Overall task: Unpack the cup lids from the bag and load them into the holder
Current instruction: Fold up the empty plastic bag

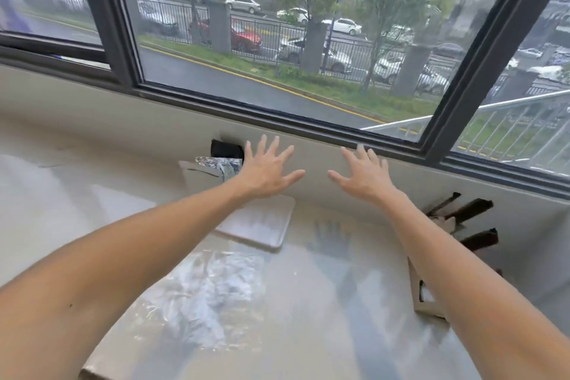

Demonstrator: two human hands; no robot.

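My left hand [267, 169] and my right hand [362, 172] are both stretched out above the counter with fingers spread, holding nothing. Below my left forearm a clear crinkled plastic bag [203, 293] lies flat on the glossy counter; what it holds is too blurred to tell. A shiny crumpled plastic pack [217, 165] sits at the back wall, just left of my left hand. At the right, partly hidden by my right forearm, stands a beige holder [424, 296] with a cut-out opening. No cup lids can be made out.
A white rectangular tray [262, 225] lies under my left wrist. Dark brown packets [468, 213] stick up from a rack at the right wall. A black opening [226, 148] is cut in the back wall below the window sill [308, 123].
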